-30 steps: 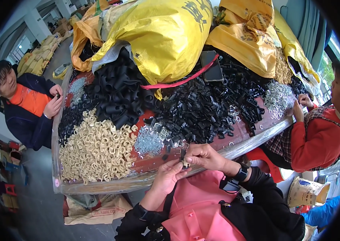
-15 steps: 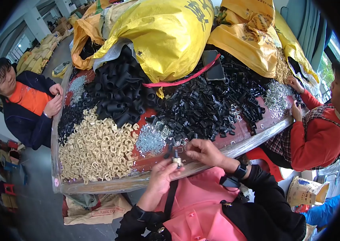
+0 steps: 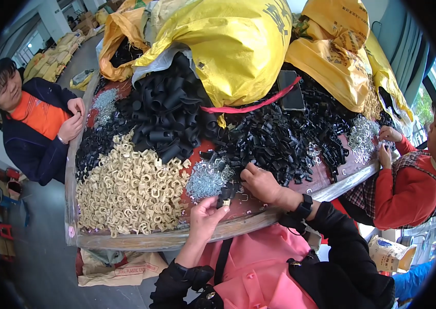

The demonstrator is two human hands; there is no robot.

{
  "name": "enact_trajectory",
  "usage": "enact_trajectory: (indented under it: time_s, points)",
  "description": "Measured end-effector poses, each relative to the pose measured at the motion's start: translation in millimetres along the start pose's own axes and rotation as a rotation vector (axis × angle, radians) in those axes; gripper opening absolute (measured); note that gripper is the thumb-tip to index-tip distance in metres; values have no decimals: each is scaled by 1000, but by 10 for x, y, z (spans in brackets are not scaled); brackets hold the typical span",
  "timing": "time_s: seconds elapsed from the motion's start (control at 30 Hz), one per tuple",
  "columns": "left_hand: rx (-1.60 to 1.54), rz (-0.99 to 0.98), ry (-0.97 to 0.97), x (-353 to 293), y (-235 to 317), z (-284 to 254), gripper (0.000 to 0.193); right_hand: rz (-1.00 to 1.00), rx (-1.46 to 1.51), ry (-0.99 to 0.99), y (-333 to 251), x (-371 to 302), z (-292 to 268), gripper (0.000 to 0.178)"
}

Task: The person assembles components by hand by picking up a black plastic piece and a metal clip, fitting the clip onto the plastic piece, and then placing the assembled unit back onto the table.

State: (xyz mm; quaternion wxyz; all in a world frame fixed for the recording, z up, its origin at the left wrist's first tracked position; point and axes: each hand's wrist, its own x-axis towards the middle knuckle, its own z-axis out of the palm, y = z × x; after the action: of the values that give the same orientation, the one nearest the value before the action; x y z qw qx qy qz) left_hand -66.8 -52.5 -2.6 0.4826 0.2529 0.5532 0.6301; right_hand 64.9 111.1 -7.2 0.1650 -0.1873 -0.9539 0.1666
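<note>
Pinched in my left hand (image 3: 206,219) is a small beige plastic clip (image 3: 227,202), with a black piece just beside it. My right hand (image 3: 263,185) reaches to the near edge of the heap of small black plastic parts (image 3: 264,139). Its fingers are curled together there, and whatever lies between them is hidden. A pile of small silvery screws (image 3: 205,179) lies just beyond my left hand. To the left spreads a large heap of beige plastic clips (image 3: 130,195).
Black tube-like pieces (image 3: 164,110) pile up behind the clips. A yellow sack (image 3: 233,51), a phone (image 3: 291,91) and a red strip (image 3: 254,104) lie farther back. One co-worker (image 3: 37,123) stands left, another (image 3: 406,175) sits right. A wooden rim (image 3: 140,241) edges the table.
My right hand has moved away from my left, forward to the edge of the black parts. The left hand keeps its beige clip, slightly farther over the table.
</note>
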Motion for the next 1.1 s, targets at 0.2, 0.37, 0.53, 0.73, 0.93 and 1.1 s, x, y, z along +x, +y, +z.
enact_trajectory:
  time_s: [0.2,0.37,0.53,0.73,0.93,1.1]
  points:
    - [-229,-134,-23,-50,99,103,24,282,799,-133,-117,-83,-257,10]
    - [-310,-180,-56,-113,164,248,22,349,1384,-230,-219,-255,-408,9]
    - [-297,-225,-145,-182,166,353,30,234,1489,-240,-306,-372,-471,8]
    - [-329,-264,-162,-239,127,419,25,-86,843,86,-450,-432,-566,14]
    - [-348,-288,-237,-275,155,442,29,-153,680,301,-492,-530,-482,22]
    - [-357,-345,-306,-328,192,477,23,-311,399,287,-487,-563,-549,28]
